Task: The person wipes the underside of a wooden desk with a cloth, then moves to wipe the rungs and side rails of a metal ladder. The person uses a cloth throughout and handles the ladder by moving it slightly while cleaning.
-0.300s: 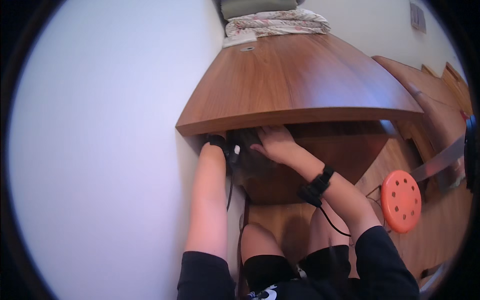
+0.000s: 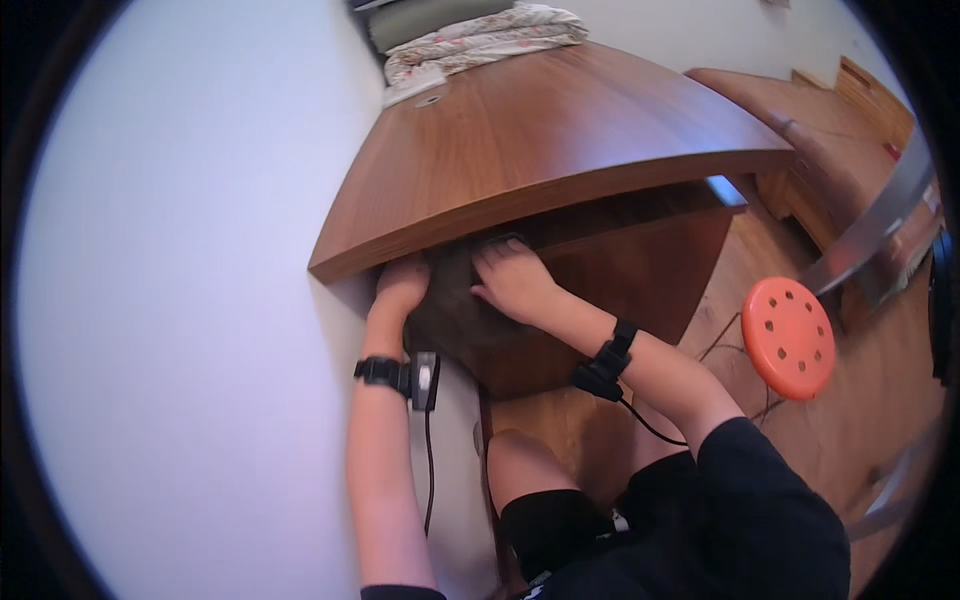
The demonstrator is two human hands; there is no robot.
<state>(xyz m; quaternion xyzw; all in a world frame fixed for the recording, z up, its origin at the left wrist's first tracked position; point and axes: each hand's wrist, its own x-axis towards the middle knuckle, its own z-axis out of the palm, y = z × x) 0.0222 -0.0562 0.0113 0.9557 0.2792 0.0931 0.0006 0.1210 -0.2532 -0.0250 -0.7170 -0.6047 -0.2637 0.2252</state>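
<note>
A dark, brownish-grey thing (image 2: pixel 445 295), its kind not clear, sits in the shadow under the front edge of a wooden desk (image 2: pixel 560 110). My left hand (image 2: pixel 404 282) is at its left side, close to the wall, with its fingers curled and partly hidden against it. At its right side my right hand (image 2: pixel 515 280) has bent fingers over its upper edge and the thumb lower down. Both hands appear to hold the thing between them. Its lower part is blurred, and its back is lost in the dark below the desktop.
A white wall (image 2: pixel 200 300) runs close along my left arm. Folded floral bedding (image 2: pixel 490 42) lies on the desk's far end. To the right, an orange round stool (image 2: pixel 790 338) stands on the wooden floor. Each forearm wears a black strap with a cable (image 2: pixel 430 470).
My left hand has come back out from deep under the desktop, and its wrist strap now shows fully. The dark thing shows more between my hands. The view has shifted and tilted.
</note>
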